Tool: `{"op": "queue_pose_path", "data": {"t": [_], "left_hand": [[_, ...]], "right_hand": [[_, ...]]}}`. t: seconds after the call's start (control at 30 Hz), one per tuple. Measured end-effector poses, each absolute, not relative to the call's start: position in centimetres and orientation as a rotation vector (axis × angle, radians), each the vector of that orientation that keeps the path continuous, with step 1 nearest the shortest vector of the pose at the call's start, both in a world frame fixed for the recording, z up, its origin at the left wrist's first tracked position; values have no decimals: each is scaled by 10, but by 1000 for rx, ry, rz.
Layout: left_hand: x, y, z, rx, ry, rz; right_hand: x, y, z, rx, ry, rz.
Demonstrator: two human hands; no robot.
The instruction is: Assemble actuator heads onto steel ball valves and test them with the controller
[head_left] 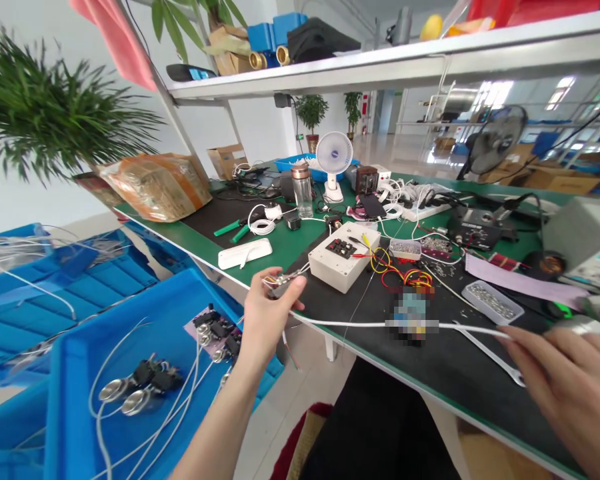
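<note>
My left hand [267, 313] is raised at the workbench's near edge, fingers pinched on the bare-wired end of a white cable [360, 325]. That cable runs right across the black mat [380, 347] to my right hand [575, 387], which lies low at the right with fingers extended over the cable's far part. Whether the right hand grips the cable is unclear. Just beyond the left hand sits a white test box [343, 257] with red, yellow and black leads [405, 273].
A blue bin [80, 373] at lower left holds cabled metal sensor parts [135, 393]. On the green bench [290, 243] stand a small white fan [334, 160], a bottle [303, 190], trays of screws [493, 301], a soldering station [480, 227] and green-handled pliers [233, 230]. A shelf [405, 63] runs overhead.
</note>
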State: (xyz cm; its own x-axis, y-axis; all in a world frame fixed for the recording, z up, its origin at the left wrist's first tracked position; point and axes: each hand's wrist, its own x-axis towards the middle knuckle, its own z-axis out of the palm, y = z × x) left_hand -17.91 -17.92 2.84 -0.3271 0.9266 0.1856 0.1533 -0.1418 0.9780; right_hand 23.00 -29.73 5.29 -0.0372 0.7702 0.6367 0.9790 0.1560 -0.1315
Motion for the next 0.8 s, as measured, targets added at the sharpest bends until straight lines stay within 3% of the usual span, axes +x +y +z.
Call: {"op": "queue_pose_path", "data": {"t": [0.1,0.43,0.67,0.8], "left_hand": [[-172,-169,7,1388,1509,1291],[-150,-154,-6,1813,1304,927],[-171,-143,11,2019,1405,1033],[-173,-123,40,2091,1250,1392]], "right_hand": [[210,-265,76,-1553,-1905,-699],[123,-191,102,-914,-1947,-125],[102,-163,102,-846,-1983,-27],[95,-153,99,-864,-2035,36]]}}
